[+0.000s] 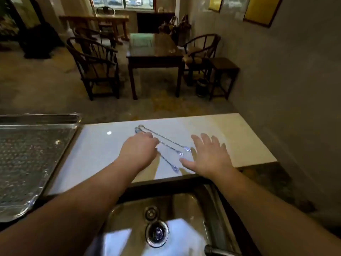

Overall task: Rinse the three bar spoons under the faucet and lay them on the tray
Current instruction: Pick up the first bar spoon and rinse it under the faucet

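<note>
Evidently we are at the very start: our three bar spoons [164,145] lie on the white desk [96,150] at the centre of the frame, fanned out with their bowls bunched toward the upper left and their forked ends spread toward the lower right. Our left hand [138,150] comes down over the bunched end, its grip curled over the shafts; whether its fingertips have actually closed on metal we cannot tell, since the back of the hand hides them. Our right hand [208,154] is released, fingers splayed flat, just beside the forked tips, and we judge it sits there to stop the spoons skating sideways or to sweep the tips together so all three can be lifted as one bundle. The sink [184,209] fills the bottom centre of the frame, directly below the desk edge, with its drain [156,233] showing and only a dark stub of what may be the faucet [212,250] at the lower right. The metal tray [36,137] waits at the left edge of the frame, well apart from the spoons. Nothing looks rinsed yet, so we reckon gathering comes first.
</note>
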The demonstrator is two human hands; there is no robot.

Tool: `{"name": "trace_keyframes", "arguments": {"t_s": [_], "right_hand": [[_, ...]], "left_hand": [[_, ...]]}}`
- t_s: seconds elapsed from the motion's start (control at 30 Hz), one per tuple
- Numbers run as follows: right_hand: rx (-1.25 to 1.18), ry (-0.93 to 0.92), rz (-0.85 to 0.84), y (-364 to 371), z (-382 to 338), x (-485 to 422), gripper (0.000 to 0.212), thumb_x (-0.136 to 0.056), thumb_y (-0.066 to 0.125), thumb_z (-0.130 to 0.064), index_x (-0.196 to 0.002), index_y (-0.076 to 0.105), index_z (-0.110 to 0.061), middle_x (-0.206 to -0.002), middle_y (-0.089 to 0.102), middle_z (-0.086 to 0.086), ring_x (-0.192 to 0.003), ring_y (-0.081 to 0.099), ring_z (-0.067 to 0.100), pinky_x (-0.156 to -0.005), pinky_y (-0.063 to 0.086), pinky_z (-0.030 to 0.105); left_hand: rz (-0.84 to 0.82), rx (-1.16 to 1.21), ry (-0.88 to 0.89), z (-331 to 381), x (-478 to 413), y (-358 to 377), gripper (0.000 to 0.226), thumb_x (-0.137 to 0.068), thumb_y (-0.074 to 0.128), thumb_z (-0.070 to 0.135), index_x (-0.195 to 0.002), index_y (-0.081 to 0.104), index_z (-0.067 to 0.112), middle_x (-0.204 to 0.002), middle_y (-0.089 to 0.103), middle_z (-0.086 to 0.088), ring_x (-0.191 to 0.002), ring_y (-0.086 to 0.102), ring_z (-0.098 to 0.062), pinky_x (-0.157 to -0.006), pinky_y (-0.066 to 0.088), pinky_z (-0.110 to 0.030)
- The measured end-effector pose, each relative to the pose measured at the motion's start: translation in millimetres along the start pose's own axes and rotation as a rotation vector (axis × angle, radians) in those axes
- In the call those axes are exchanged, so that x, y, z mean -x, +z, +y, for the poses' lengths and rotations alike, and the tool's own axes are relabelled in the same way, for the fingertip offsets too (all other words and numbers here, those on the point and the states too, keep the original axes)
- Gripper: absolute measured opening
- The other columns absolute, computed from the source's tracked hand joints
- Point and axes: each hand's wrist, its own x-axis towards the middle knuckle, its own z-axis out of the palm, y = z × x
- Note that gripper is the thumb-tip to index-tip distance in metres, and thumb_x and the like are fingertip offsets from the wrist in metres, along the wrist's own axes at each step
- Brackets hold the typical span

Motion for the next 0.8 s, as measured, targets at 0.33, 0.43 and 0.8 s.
{"name": "trace_keyframes", "arguments": {"t_s": [0.33, 0.43, 0.8], "right_hand": [[0.011, 0.091, -0.098, 66.9, 14.7, 7.5, 0.112, -0.070, 0.004, -0.097, -0.162, -0.002, -0.034, -0.175, -0.007, 0.006, -0.158, -0.008, 0.038, -0.120, -0.003, 0.070], [0.018, 0.087, -0.122, 63.3, 14.0, 9.3, 0.112, -0.070, 0.003, -0.096, -0.162, -0.004, -0.033, -0.175, -0.010, 0.006, -0.158, -0.011, 0.038, -0.121, -0.003, 0.069], [0.040, 0.111, -0.153, 63.0, 12.3, 8.6, 0.113, -0.069, 0.001, -0.097, -0.162, -0.005, -0.034, -0.175, -0.010, 0.005, -0.159, -0.009, 0.037, -0.122, -0.001, 0.068]], "left_hand": [[-0.089, -0.048, 0.005, 7.8, 6.3, 38.1, 0.037, -0.096, 0.044, 0.046, -0.098, 0.073, 0.024, -0.085, 0.058, 0.000, -0.082, 0.057, -0.023, -0.058, 0.042, -0.032], [-0.166, -0.072, -0.169, 10.3, 9.2, 33.3, 0.023, -0.095, 0.054, 0.030, -0.094, 0.072, 0.016, -0.077, 0.055, -0.001, -0.072, 0.054, -0.023, -0.060, 0.044, -0.032], [-0.243, 0.034, -0.514, -31.1, 37.0, 17.4, 0.017, -0.089, 0.064, 0.008, -0.105, 0.062, 0.012, -0.070, 0.044, 0.000, -0.057, 0.040, -0.015, -0.061, 0.043, -0.031]]}}
